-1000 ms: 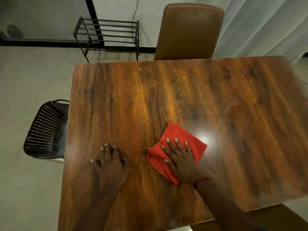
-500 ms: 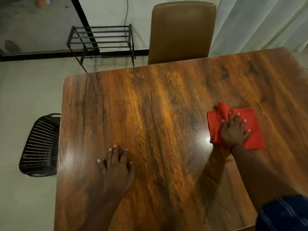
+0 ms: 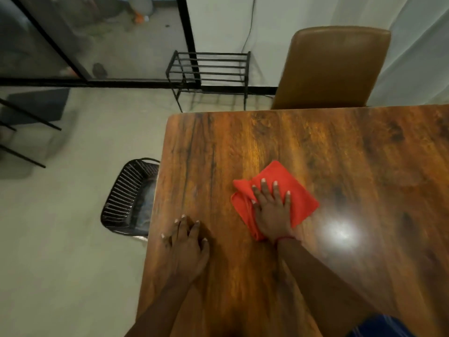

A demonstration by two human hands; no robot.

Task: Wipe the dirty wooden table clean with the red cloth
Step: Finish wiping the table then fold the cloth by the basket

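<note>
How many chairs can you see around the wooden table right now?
2: a tan leather-backed chair at the table's far edge, and a black woven chair at its left side. Others may sit outside the frame.

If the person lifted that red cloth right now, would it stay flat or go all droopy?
Probably droopy: the folded red fabric cloth is bunched into soft wrinkles beside the right hand pressing it flat. It likely weighs little, being thin. It should slide easily, since the brown wooden table looks glossy, with a bright glare spot.
</note>
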